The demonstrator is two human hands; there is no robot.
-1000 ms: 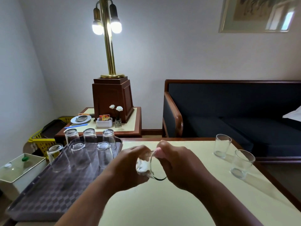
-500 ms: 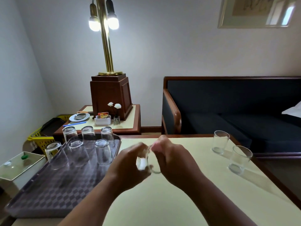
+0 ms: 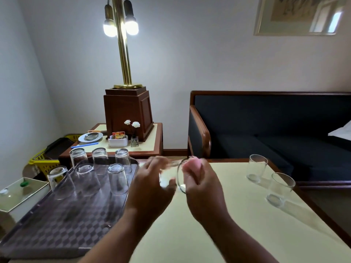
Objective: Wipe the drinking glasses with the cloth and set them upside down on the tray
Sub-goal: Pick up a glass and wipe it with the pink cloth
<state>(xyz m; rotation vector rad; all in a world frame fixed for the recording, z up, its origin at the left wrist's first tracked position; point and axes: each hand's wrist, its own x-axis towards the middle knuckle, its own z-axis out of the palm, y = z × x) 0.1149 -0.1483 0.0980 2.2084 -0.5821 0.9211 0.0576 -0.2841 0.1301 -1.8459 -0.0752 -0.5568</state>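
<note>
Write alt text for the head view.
The left hand holds a drinking glass sideways; the right hand holds a pink cloth at its mouth. Six glasses stand inverted on the tray; two upright glasses wait on the table.

lamp (image 3: 123,54) lit on side table (image 3: 152,143) | sofa (image 3: 266,130) right | yellow basket (image 3: 40,161) left

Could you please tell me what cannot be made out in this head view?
In the head view:
The held glass is motion-blurred and partly covered by both hands.
The left hand has blurred fingers, so its grip is unclear.
The pink cloth is mostly hidden inside the right hand.
The tray loses its near left corner to the frame edge.
The wall picture is cut off by the top edge.
</note>
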